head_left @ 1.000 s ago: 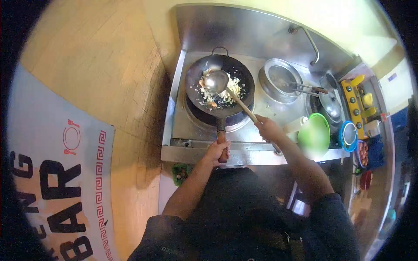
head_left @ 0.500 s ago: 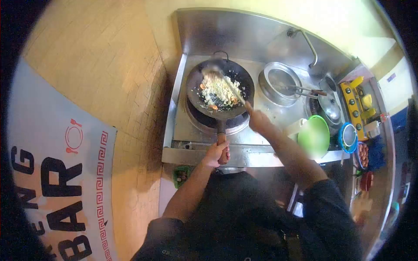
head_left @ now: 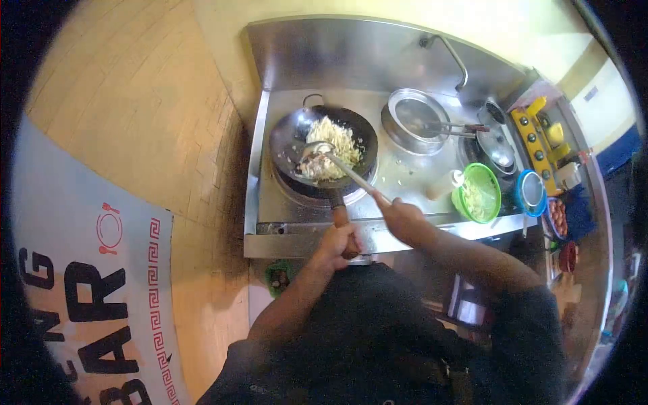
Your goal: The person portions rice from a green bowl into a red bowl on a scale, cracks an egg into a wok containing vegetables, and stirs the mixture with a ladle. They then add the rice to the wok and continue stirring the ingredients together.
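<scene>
My left hand (head_left: 335, 244) is closed round the wooden handle of a dark wok (head_left: 283, 140) on the left burner. In the wok lies a heap of fried rice (head_left: 332, 133), pale with some browner bits. My right hand (head_left: 403, 219) grips the wooden end of a long-handled ladle (head_left: 349, 172). The ladle's round bowl is down in the rice, near the middle of the wok. Part of the food lies hidden behind the ladle.
A metal pot (head_left: 413, 111) with a utensil across it stands right of the wok. Farther right are a white-capped bottle (head_left: 445, 184), a green basket (head_left: 498, 197) with shredded pale food, a lidded pot (head_left: 496, 148) and a yellow burner unit (head_left: 533, 142). A tap (head_left: 453, 57) juts from the backsplash.
The ladle's bowl has come from the far left side of the wok toward me, into the rice. My right hand has moved lower. The view has shifted slightly.
</scene>
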`<state>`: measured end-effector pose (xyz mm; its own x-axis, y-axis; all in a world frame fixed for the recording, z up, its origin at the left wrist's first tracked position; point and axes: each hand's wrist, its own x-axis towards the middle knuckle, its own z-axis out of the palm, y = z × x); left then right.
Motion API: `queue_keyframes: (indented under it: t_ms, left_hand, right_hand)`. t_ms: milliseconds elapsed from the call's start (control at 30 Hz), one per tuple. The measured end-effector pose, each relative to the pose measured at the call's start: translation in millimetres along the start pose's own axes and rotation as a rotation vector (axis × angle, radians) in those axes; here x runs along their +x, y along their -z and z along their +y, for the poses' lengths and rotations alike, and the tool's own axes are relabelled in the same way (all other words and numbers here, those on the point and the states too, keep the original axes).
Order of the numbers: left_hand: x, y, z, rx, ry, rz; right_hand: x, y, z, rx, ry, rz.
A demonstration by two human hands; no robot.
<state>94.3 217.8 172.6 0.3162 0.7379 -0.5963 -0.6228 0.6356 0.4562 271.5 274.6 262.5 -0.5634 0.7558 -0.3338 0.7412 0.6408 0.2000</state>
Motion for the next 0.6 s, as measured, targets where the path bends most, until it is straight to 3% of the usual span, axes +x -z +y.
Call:
queue_keyframes:
  t_ms: [67,100,133,167,200,300,333,433,467,533,600]
  left_hand:
    - [-17.5,-24.4,-16.8,-0.124,0.02,-0.015]
    - [-16.3,-29.7,-15.2,-0.114,-0.008,0.0]
    - [-14.0,-32.3,-12.0,-0.102,-0.033,0.016]
    - [-11.4,-30.0,-6.9,-0.117,-0.041,0.064]
    - [-6.2,-18.7,-7.3,-0.14,-0.018,-0.008]
    - [13.3,11.3,-6.9,-0.099,-0.015,-0.199]
    - [14.7,5.6,-6.6,-0.09,-0.058,-0.066]
    - [15.9,16.2,-13.2,-0.22,-0.017,-0.078]
    - [16.5,15.0,-13.2,-0.227,-0.018,-0.041]
    - [18.2,20.1,-9.7,-0.209,-0.043,-0.032]
    - [20.5,33.8,-12.5,-0.168,-0.069,-0.085]
  right_hand:
    - [9.1,-4.9,45.1,-0.03,-0.062,0.11]
    - [1.3,48.0,55.8,0.056,-0.106,0.048]
    - [1.5,58.1,75.6,-0.068,-0.077,0.081]
    - [-6.3,94.5,78.1,-0.109,-0.167,-0.073]
    - [-20.5,120.9,79.8,-0.135,-0.199,-0.01]
    - [-38.2,133.6,110.5,-0.355,-0.096,0.122]
    - [-36.4,121.7,117.2,-0.457,-0.037,0.178]
    - [-7.9,76.8,92.9,-0.103,-0.254,-0.033]
    - [12.2,38.5,101.0,0.058,-0.24,-0.007]
    - [24.9,39.4,89.0,0.425,-0.278,0.011]
    - [49.1,-6.0,92.8,0.496,-0.241,0.173]
